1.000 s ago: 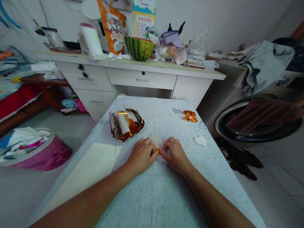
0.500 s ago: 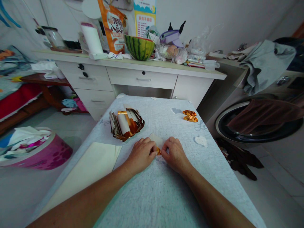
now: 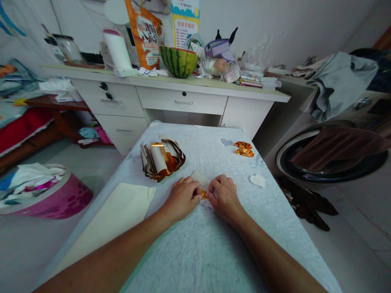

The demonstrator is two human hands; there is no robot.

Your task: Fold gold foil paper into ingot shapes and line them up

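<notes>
Between my two hands, low over the cloth-covered table (image 3: 195, 252), is a small sheet of gold foil paper (image 3: 203, 194) with a pale side (image 3: 200, 177) showing beyond the fingers. My left hand (image 3: 184, 197) pinches its left end, fingers curled. At the right end, my right hand (image 3: 224, 197) is closed on the same paper with thumb and fingertips. Much of the sheet is hidden under the fingers. Farther off to the left stands a bundle of gold and white paper strips (image 3: 161, 159). Folded gold foil pieces (image 3: 243, 149) lie at the far right.
Cream paper (image 3: 122, 207) lies along the table's left side. Behind it stands a white desk (image 3: 180, 91) with a half watermelon (image 3: 179, 61) and an orange snack bag (image 3: 146, 38). A full pink bin (image 3: 73, 195) is left, a washing machine (image 3: 287, 154) right.
My right hand's fingers have shifted slightly on the gold foil paper, showing a little more of it. My left hand stays put, and the view has moved only slightly.
</notes>
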